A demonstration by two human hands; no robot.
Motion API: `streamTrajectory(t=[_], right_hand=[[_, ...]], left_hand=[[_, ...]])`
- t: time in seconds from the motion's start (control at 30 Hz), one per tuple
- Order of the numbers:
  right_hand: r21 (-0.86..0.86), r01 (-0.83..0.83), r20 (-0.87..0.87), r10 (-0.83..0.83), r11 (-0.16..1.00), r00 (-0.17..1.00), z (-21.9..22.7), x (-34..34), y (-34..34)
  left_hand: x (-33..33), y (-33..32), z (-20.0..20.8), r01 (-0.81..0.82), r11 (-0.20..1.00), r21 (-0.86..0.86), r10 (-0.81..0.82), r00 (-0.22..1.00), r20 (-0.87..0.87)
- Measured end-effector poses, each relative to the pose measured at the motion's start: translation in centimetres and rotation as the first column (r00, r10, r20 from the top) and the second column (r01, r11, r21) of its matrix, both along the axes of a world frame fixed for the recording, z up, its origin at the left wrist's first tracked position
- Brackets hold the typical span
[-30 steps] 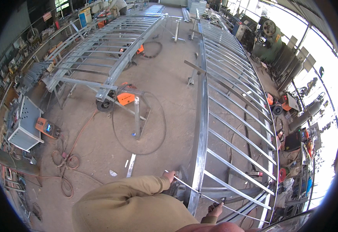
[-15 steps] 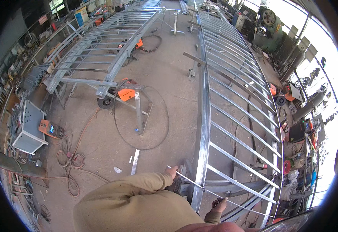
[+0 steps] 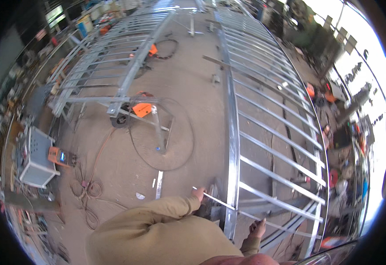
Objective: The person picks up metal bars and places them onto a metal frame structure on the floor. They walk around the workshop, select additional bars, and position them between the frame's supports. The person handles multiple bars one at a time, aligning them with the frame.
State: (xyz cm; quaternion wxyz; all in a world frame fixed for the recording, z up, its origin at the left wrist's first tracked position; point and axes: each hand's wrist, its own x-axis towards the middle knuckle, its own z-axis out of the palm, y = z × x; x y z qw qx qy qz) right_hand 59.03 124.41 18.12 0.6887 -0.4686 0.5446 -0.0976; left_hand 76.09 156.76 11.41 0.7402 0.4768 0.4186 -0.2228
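Grasping a thin pale rod (image 3: 219,201) close to one end, the left hand (image 3: 198,193) shows me a short tip jutting past its fingers. Farther along, the right hand (image 3: 258,228) has its fingertips at or very near the rod; from my end I cannot tell whether they pinch it. Between the two hands I see the rod cross the long rail (image 3: 232,154) of a shiny slatted frame, its other end over by the frame's opposite side. Left of the rail, on the brown floor (image 3: 206,119), I make out a flat metal strip (image 3: 159,185) and a half-round pale piece (image 3: 140,196) near it. Beyond them is an orange box (image 3: 141,110); at far left, an orange unit (image 3: 58,157) sits just beside a grey cabinet (image 3: 37,159).
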Motion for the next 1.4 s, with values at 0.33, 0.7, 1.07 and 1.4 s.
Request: streamTrajectory(t=[0.33,0.7,1.07,1.4], right_hand=[[0.008,0.162,-0.001,-0.162,0.987,0.987,1.0,1.4,1.4],[-0.017,0.193,0.022,-0.193,0.981,0.981,0.8,0.7,2.2],[-0.012,0.3,0.09,-0.298,0.954,0.95,-0.6,-0.5,-1.2],[0.177,0.626,0.159,-0.65,0.759,0.743,-2.3,-1.3,-9.0]], left_hand=[[0.0,3.0,0.9,0.018,0.991,-0.13,-0.015,1.0,0.021],[1.4,3.7,1.5,0.071,0.98,-0.186,-0.065,0.997,0.034],[0.7,2.5,3.6,-0.065,0.965,-0.255,0.042,0.995,-0.093],[0.4,0.0,6.0,-0.272,0.92,-0.283,0.252,0.962,-0.106]])
